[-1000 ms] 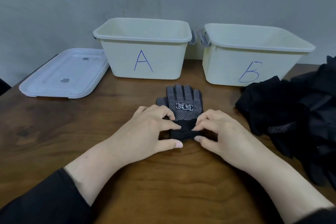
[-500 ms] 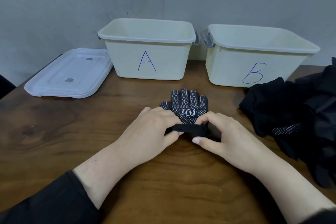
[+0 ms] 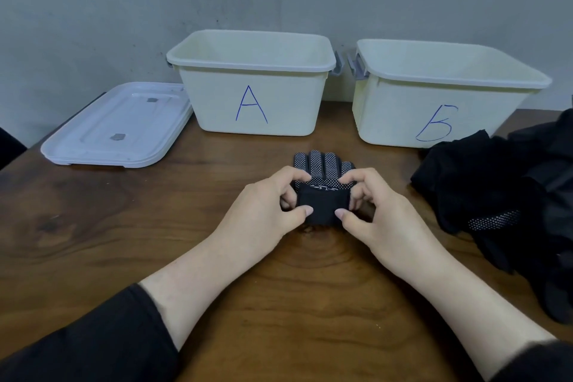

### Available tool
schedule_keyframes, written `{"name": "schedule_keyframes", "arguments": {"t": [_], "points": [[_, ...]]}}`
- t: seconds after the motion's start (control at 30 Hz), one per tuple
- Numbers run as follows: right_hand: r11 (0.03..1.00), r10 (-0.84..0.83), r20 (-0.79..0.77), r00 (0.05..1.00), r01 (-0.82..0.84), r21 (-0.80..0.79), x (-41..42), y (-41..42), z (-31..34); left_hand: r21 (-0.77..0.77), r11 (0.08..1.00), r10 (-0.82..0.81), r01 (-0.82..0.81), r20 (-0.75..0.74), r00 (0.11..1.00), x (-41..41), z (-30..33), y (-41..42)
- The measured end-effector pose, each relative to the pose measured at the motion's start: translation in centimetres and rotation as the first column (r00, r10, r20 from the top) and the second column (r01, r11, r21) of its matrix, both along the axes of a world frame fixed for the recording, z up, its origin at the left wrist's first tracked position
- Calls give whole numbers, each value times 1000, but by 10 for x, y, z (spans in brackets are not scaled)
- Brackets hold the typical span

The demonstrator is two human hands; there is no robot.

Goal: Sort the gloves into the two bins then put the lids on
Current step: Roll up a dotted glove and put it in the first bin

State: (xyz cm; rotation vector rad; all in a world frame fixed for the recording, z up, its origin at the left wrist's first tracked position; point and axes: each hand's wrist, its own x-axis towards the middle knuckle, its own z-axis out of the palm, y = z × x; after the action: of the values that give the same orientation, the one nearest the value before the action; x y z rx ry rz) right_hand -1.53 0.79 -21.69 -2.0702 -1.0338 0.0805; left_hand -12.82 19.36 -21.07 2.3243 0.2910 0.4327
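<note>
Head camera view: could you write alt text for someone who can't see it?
Two hands, left and right, fold the cuff of a dotted black glove on a wooden table. Behind stand open bins A and B, a lid at left, a glove pile at right.

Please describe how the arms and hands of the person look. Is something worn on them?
Both arms wear black long sleeves, pushed back so the forearms are bare. The left hand and the right hand are bare too: no glove, ring, watch or bracelet shows. The fingernails are short and look unpainted. No markings show on the sleeves.
</note>
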Motion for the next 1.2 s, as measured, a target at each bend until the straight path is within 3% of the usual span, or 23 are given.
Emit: {"name": "schedule_keyframes", "arguments": {"t": [0.17, 0.27, 0.33, 0.43, 0.53, 0.9, 1.07, 1.2], "points": [[997, -11, 315, 949, 37, -74, 4, 3, -5, 215, 977, -3, -10, 59, 998, 1, -2, 6], [987, 82, 437, 896, -12, -160, 4, 3, -7, 500, 863, -113, 68, 60, 992, 1, -4, 9], [972, 162, 430, 888, -70, -223, 5, -1, -4, 611, 782, -179, 121, 35, 983, -1, -7, 10], [938, 239, 271, 932, -150, -314, 12, -11, 2, 564, 797, -173, 218, -133, 976, -5, -4, 11], [934, 258, 111, 960, -219, -282, 21, -15, 4, 508, 821, -154, 260, -241, 958, -9, 1, 14], [980, 156, 214, 964, -124, -155, 16, -6, 7, 590, 794, -149, 149, -49, 988, -2, -6, 8], [967, 207, 10, 978, -203, -151, 15, -13, 17, 543, 825, -174, 153, -13, 985, -3, 1, 7], [976, 178, -123, 976, -191, -101, 16, -14, 18, 374, 919, -131, 125, -9, 991, -4, 4, 9]]}}
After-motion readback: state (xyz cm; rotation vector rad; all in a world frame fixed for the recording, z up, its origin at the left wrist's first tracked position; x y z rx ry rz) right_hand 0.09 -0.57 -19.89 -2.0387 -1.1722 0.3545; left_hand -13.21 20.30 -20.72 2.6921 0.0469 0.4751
